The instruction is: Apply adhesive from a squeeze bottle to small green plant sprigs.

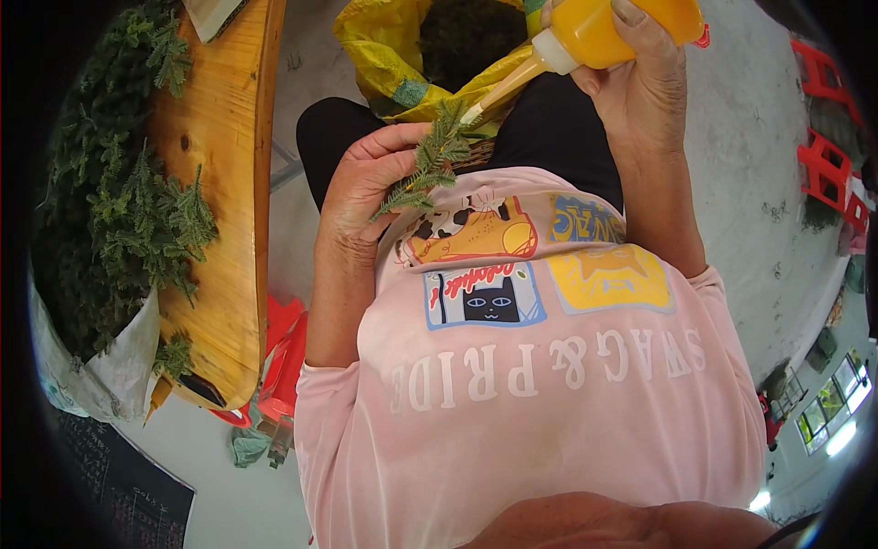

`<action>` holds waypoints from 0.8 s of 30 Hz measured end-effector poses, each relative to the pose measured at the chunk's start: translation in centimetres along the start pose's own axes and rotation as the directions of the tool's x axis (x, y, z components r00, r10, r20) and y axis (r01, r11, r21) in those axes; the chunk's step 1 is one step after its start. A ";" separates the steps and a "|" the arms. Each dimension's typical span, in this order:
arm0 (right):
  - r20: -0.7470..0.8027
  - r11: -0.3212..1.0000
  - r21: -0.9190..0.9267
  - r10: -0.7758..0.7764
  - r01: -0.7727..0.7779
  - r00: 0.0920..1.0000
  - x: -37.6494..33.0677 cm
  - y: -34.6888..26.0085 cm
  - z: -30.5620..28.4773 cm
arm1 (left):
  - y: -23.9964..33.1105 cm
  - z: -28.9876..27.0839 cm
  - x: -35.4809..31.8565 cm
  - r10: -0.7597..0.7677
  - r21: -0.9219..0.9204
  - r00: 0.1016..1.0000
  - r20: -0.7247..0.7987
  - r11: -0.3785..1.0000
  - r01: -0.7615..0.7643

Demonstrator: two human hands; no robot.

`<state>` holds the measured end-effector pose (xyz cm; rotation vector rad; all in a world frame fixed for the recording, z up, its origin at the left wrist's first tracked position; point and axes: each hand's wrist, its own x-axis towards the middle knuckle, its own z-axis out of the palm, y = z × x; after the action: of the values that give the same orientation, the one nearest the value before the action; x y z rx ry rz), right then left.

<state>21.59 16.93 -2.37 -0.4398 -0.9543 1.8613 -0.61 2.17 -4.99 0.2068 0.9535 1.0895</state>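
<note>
Gripping green sprig (428, 169) in left hand (361, 188) fingers, right hand (640, 87) squeezing yellow bottle (608, 32) w/ nozzle on it

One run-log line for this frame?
left hand: holds green sprig | right hand: tilts yellow squeeze bottle, nozzle tip at sprig | beside: sprigs on wooden table

Yellow-orange squeeze bottle (622, 27) — green sprig (428, 165) — pink shirt (549, 403) with cartoon patches.

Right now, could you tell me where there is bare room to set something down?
Bare wood runs along the wooden table edge, right of the green sprigs heaped on its far side. Both hands are full: left hand holds a sprig, right hand the orange squeeze bottle.
</note>
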 end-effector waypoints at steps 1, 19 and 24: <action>-0.024 1.000 -0.007 -0.016 0.016 1.000 -0.1 0.2 -0.1 | 0.1 0.1 0.0 -0.004 -0.002 1.000 -0.003 1.000 0.004; 0.016 0.997 -0.051 -0.058 0.059 0.998 0.6 -0.2 -0.3 | -0.1 0.0 0.1 -0.013 -0.009 1.000 -0.010 1.000 0.013; 0.025 0.998 -0.046 -0.047 0.048 0.999 0.8 0.1 -0.7 | 0.0 0.2 0.0 -0.017 0.000 0.999 -0.040 1.000 0.017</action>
<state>21.62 17.93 -2.81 -0.4203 -1.0180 1.8083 -0.43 2.26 -4.85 0.1780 0.9894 1.0815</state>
